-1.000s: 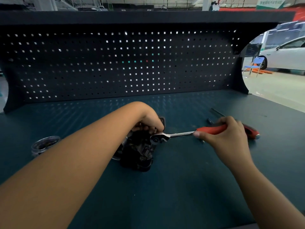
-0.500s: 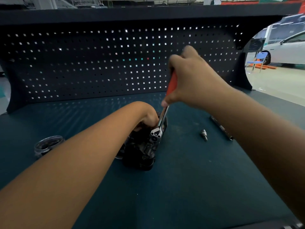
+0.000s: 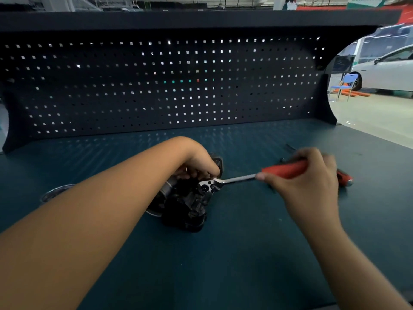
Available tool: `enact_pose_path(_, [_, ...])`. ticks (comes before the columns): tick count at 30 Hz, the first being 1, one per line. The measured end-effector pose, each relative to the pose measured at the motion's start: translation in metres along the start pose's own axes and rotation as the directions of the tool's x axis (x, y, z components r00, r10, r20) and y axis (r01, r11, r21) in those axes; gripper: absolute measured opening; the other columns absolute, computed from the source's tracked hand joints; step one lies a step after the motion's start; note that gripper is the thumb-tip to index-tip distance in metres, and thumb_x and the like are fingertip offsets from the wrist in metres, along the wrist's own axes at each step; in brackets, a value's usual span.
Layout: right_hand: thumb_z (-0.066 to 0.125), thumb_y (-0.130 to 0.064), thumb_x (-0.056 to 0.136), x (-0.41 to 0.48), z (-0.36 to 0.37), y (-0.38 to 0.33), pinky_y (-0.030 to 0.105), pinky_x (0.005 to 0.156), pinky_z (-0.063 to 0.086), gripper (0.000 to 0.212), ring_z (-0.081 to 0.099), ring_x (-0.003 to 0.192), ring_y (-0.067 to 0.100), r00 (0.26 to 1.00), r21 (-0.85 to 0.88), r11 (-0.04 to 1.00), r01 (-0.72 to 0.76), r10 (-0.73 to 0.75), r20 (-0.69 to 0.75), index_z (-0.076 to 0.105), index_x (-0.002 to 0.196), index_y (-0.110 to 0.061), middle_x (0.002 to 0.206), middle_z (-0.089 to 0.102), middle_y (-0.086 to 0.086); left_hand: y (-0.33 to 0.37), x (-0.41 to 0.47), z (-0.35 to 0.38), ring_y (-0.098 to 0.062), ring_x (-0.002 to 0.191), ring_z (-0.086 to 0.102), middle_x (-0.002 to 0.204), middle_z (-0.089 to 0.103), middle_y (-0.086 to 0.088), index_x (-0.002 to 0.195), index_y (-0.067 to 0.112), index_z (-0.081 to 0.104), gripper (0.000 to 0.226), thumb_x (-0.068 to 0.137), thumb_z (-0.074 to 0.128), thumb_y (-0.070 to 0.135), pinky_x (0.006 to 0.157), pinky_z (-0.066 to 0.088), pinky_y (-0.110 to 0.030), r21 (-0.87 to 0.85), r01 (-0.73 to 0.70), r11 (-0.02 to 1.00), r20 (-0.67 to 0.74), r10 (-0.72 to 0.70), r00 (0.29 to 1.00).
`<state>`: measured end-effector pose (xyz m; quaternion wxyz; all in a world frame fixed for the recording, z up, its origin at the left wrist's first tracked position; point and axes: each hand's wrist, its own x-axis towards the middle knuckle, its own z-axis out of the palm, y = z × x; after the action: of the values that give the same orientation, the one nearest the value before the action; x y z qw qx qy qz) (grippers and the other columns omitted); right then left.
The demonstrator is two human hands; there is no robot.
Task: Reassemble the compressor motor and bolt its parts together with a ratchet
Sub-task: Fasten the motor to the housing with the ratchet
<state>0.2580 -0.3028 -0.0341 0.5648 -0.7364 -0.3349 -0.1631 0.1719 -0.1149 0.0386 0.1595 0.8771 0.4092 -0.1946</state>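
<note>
Car workshop: pegboard-backed workbench (image 3: 245, 253), white car (image 3: 388, 70) beyond.

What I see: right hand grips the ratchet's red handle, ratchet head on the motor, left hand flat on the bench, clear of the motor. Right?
One error: the left hand is not on the bench. The head view shows it on top of the compressor motor, fingers curled over it, next to the head of the ratchet. The right hand does grip the red handle.

Dark pegboard (image 3: 156, 86) behind teal workbench (image 3: 245, 253)
</note>
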Motion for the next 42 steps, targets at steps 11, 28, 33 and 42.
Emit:
enact_pose_path(11, [0.09, -0.036, 0.046, 0.014, -0.003, -0.026, -0.008, 0.071, 0.024, 0.063, 0.031, 0.081, 0.001, 0.992, -0.037, 0.992, 0.121, -0.12, 0.037, 0.049, 0.092, -0.021, 0.104, 0.036, -0.002, 0.004, 0.002, 0.0, -0.024, 0.059, 0.057, 0.064, 0.061, -0.007, 0.067, 0.008, 0.06, 0.032, 0.087, 0.056, 0.032, 0.062, 0.048, -0.029, 0.02, 0.01, 1.0, 0.096, -0.012, 0.995])
enact_pose_path(28, [0.066, -0.012, 0.085, 0.017, 0.017, -0.021, 0.022, 0.046, 0.045, 0.022, 0.058, 0.052, 0.008, 0.921, 0.7, 0.599, -0.388, 0.286, 0.265, 0.048, 0.094, -0.021, 0.078, 0.071, 0.003, 0.003, 0.0, 0.005, -0.016, 0.042, 0.041, 0.052, 0.047, -0.001, 0.062, 0.012, 0.051, 0.039, 0.088, 0.057, 0.042, 0.044, 0.035, -0.02, 0.064, 0.013, 0.998, -0.017, -0.012, 1.0])
enact_pose_path(33, [0.065, -0.032, 0.075, -0.013, 0.015, 0.009, 0.019, 0.049, 0.052, 0.023, 0.066, 0.057, 0.013, 0.662, 0.693, 0.093, -0.715, 0.41, 0.628, 0.055, 0.085, -0.014, 0.09, 0.074, 0.012, 0.006, -0.003, 0.007, -0.013, 0.048, 0.044, 0.062, 0.047, 0.0, 0.067, 0.012, 0.051, 0.044, 0.086, 0.06, 0.052, 0.04, 0.035, -0.018, 0.108, 0.015, 0.994, -0.056, -0.01, 0.998])
enact_pose_path(42, [0.044, -0.01, 0.094, -0.009, 0.044, -0.003, 0.012, 0.034, 0.041, 0.025, 0.052, 0.033, 0.008, 0.516, 0.661, -0.09, -0.745, 0.55, 0.657, 0.043, 0.069, -0.009, 0.052, 0.064, 0.009, -0.011, -0.012, 0.006, -0.011, 0.056, 0.055, 0.062, 0.055, 0.001, 0.068, 0.013, 0.058, 0.044, 0.096, 0.046, 0.045, 0.048, 0.033, -0.019, -0.14, -0.017, 0.99, 0.019, 0.02, 1.0])
